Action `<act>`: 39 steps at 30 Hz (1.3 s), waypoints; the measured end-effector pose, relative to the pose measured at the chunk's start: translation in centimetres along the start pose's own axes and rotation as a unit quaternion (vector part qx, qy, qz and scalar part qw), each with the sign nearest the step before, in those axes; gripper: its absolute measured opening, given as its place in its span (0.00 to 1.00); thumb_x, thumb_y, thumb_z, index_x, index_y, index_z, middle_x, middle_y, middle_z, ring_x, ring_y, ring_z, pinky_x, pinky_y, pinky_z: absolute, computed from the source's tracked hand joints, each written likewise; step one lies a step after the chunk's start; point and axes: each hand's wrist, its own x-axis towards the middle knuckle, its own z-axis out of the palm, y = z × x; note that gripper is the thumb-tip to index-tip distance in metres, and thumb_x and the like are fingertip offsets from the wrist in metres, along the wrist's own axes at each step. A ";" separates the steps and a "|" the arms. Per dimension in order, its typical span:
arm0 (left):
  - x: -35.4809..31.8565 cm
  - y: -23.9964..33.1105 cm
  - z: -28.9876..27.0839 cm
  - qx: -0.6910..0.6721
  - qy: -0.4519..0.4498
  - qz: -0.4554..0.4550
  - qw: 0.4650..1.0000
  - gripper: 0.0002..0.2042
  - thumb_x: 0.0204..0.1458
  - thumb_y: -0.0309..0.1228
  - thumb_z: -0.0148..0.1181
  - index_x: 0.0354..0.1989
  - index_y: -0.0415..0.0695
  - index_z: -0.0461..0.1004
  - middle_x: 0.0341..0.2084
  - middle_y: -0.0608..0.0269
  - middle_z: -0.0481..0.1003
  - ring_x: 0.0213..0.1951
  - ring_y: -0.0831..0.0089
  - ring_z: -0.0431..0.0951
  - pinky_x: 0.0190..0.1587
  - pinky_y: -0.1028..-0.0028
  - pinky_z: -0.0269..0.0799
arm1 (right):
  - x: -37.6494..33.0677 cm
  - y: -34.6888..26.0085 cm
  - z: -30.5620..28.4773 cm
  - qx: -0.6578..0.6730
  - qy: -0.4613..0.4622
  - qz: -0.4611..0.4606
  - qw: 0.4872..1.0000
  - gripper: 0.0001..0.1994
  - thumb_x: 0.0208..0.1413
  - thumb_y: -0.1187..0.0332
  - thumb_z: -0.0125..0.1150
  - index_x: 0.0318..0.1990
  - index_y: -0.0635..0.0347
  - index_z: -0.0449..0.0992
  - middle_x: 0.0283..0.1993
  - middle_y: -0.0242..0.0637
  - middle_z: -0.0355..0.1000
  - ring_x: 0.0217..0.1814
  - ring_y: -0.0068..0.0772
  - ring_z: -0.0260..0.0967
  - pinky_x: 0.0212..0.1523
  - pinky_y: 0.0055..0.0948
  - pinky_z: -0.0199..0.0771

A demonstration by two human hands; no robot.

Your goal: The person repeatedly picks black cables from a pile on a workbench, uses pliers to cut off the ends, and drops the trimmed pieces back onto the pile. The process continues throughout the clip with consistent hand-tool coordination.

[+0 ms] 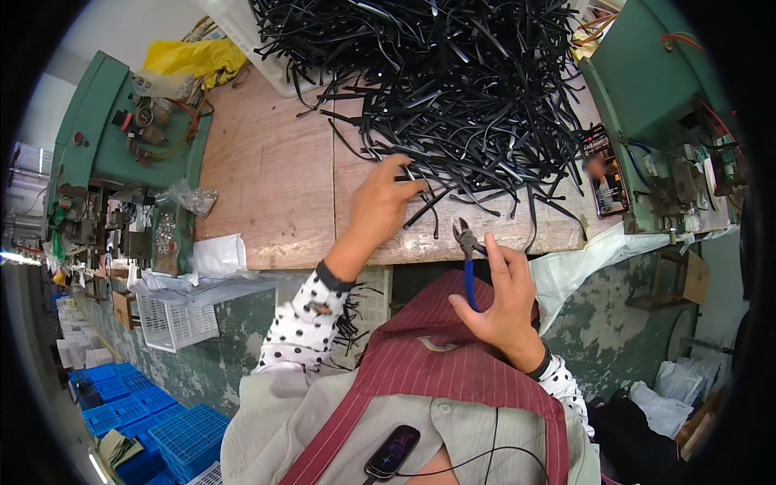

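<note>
A big heap of thin black strips [469, 105], which look like eyeglass temples, spreads over the wooden table. My left hand [378, 208] reaches to the heap's near left edge. Its fingers are apart, right by several loose strips, and none is plainly gripped. In my right hand [505, 303] is a pair of cutting pliers [468, 267] with blue handles. The handles rest against the palm, with fingers partly extended along them. The pliers' metal jaws point away from me, just past the table's front edge, and look slightly parted.
Green machines stand on the left [89, 137] and right [663, 81] of the wooden table [267, 178]. A white bin [259, 48] and yellow bag [194, 61] lie at the back. Near the right machine is a dark printed box [608, 182]. Blue crates [190, 436] sit at lower left.
</note>
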 end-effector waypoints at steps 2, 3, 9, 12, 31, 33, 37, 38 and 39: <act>0.9 -0.9 1.3 0.056 -0.031 0.030 0.998 0.10 0.44 0.25 0.60 0.34 0.51 0.83 0.54 0.66 0.73 0.47 0.63 0.76 0.42 0.67 0.78 | -0.1 0.3 -0.1 -0.005 0.004 0.007 1.000 0.50 0.33 0.61 0.79 0.69 0.60 0.63 0.48 0.46 0.68 0.44 0.48 0.66 0.42 0.40 0.72; 1.3 -1.5 1.5 0.067 -0.025 0.047 0.996 0.09 0.44 0.25 0.60 0.34 0.51 0.83 0.54 0.66 0.73 0.47 0.64 0.76 0.41 0.68 0.78 | -0.3 0.3 -0.2 -0.002 -0.002 0.013 1.000 0.49 0.33 0.61 0.79 0.69 0.60 0.63 0.48 0.46 0.68 0.45 0.48 0.67 0.42 0.40 0.72; 4.3 -3.3 0.2 0.026 -0.151 0.085 0.985 0.13 0.40 0.23 0.65 0.35 0.52 0.82 0.54 0.71 0.73 0.49 0.65 0.76 0.43 0.68 0.77 | -0.5 0.6 0.0 0.005 -0.009 0.019 1.000 0.49 0.33 0.60 0.78 0.68 0.61 0.64 0.48 0.46 0.68 0.45 0.48 0.67 0.42 0.39 0.72; 3.9 -4.2 0.2 0.036 -0.134 0.115 0.984 0.08 0.44 0.25 0.62 0.34 0.49 0.79 0.53 0.71 0.73 0.48 0.66 0.76 0.42 0.68 0.76 | -0.4 0.7 0.3 0.012 -0.011 0.017 1.000 0.48 0.33 0.61 0.78 0.68 0.61 0.65 0.48 0.46 0.68 0.45 0.47 0.67 0.43 0.39 0.72; 0.1 3.5 -5.2 -0.726 0.042 -0.311 0.613 0.17 0.70 0.47 0.42 0.41 0.46 0.67 0.28 0.68 0.68 0.17 0.86 0.58 0.17 0.84 0.51 | 0.8 -0.3 0.4 0.081 -0.057 -0.002 0.995 0.48 0.34 0.59 0.78 0.68 0.60 0.65 0.46 0.45 0.69 0.45 0.47 0.69 0.45 0.39 0.73; 0.1 4.7 -5.4 -0.736 0.061 -0.300 0.605 0.18 0.70 0.49 0.42 0.36 0.47 0.63 0.26 0.68 0.65 0.17 0.86 0.55 0.18 0.85 0.52 | 1.5 -0.8 0.1 0.079 -0.061 -0.014 0.995 0.48 0.33 0.59 0.78 0.68 0.60 0.65 0.46 0.45 0.69 0.45 0.47 0.68 0.45 0.39 0.73; -0.2 5.7 -4.8 -0.735 0.099 -0.221 0.633 0.17 0.70 0.48 0.41 0.37 0.47 0.63 0.26 0.66 0.65 0.17 0.86 0.54 0.19 0.86 0.54 | 2.1 -1.7 0.4 0.087 -0.071 -0.022 0.993 0.48 0.33 0.58 0.78 0.68 0.59 0.65 0.47 0.44 0.69 0.45 0.47 0.68 0.44 0.39 0.73; -0.4 5.9 -4.8 -0.728 0.108 -0.216 0.642 0.17 0.70 0.48 0.42 0.37 0.47 0.62 0.26 0.66 0.65 0.17 0.86 0.55 0.19 0.85 0.54 | 2.1 -1.8 0.6 0.092 -0.072 -0.018 0.993 0.48 0.33 0.58 0.78 0.68 0.59 0.65 0.47 0.44 0.68 0.45 0.47 0.68 0.44 0.39 0.73; -0.5 6.1 -4.8 -0.720 0.116 -0.211 0.651 0.17 0.70 0.48 0.42 0.36 0.47 0.62 0.26 0.66 0.65 0.17 0.86 0.55 0.19 0.85 0.54 | 2.0 -1.9 0.8 0.096 -0.072 -0.014 0.993 0.48 0.34 0.58 0.78 0.68 0.59 0.64 0.48 0.45 0.68 0.45 0.47 0.68 0.44 0.39 0.73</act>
